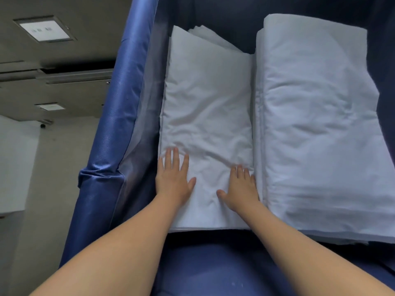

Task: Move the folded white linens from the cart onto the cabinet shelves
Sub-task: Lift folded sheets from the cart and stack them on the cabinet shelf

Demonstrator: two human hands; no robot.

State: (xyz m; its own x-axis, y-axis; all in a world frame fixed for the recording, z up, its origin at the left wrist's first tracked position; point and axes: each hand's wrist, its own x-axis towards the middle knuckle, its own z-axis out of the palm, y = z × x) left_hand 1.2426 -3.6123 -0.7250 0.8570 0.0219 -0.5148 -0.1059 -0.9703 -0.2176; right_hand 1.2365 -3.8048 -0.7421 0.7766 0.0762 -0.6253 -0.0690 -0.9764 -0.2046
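Inside the blue fabric cart [119, 116], a person's left hand [173, 178] and right hand [241, 189] are lying flat, fingers straight, on the left stack of folded white linens [205, 107], neither grip holding anything; a taller stack [316, 129] is sitting just beside it.

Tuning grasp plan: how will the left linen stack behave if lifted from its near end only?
Likely floppy: the left linen stack is thin wrinkled cloth under the left hand and right hand. Its loosely layered edges may splay. Probably needs support underneath.
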